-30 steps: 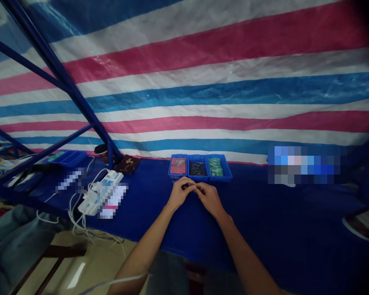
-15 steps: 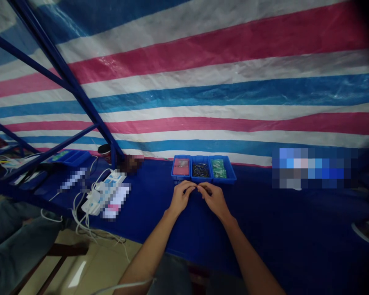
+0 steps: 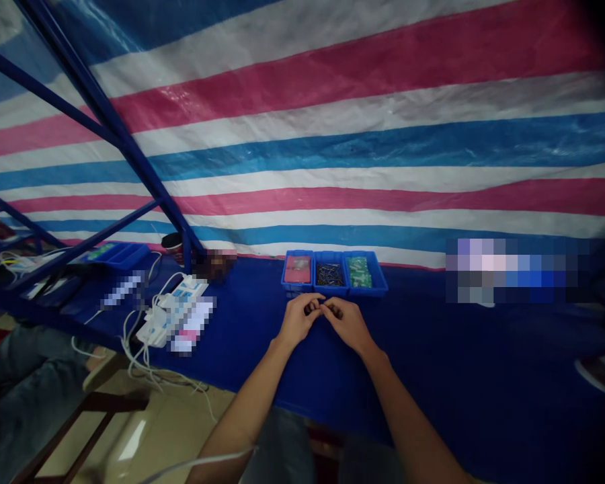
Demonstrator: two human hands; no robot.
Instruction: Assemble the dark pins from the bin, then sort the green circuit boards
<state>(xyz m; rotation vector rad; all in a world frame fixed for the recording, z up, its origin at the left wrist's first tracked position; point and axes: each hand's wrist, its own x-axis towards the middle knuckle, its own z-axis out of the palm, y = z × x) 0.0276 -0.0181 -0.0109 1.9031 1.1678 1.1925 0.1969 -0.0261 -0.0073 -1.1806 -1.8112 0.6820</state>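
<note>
My left hand and my right hand meet at the fingertips above the blue table, just in front of three blue bins. Both are closed in a pinch; whatever lies between the fingers is too small to make out. The left bin holds pink items with a clear packet on top. Dark, thin metal pieces, like screws or nails, fill the middle bin. In the right bin are small green pieces that look like packets or boards.
White power strips with tangled cables lie on the table at left, near a dark cup. Blue metal bars slant down there. Another person's jeans-clad leg shows at lower left. Striped sheeting hangs behind.
My fingers have shifted slightly, with the left fingers more curled and the fingertips still together. At lower left the other person's leg and foot have moved. The bins stay put.
</note>
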